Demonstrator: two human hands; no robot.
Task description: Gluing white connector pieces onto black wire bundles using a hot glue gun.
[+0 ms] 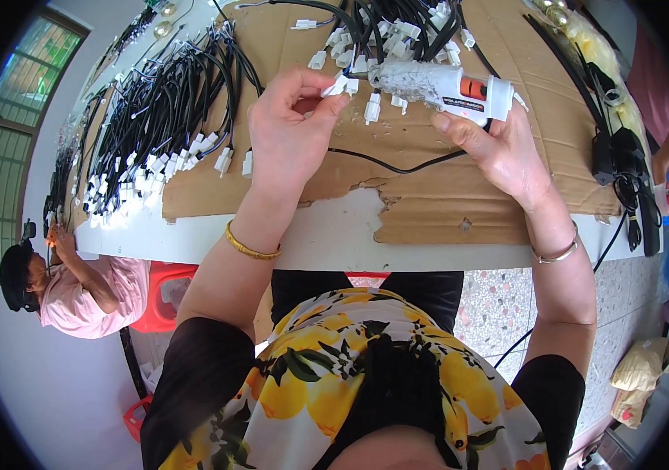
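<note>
Pinched between the thumb and fingers of my left hand [289,129] is a small white plastic connector [340,85]. My right hand [513,157] is wrapped around a white hot glue gun [420,81] with an orange part near its back end. Its front is coated with clear, stringy glue, and the nozzle points left at the connector. Whether the tip touches the connector, I cannot tell. Just beyond the gun lies a bundle of black cables [366,23] ending in white connectors. A single black cable [397,168] runs across the cardboard below the gun.
Brown cardboard [459,211] with a torn front edge covers much of the white table [334,243]. To the left lies a large pile of black cables [174,110] with white connectors. Black adapters [624,157] sit at the right edge. A co-worker in pink [95,298] works at far left.
</note>
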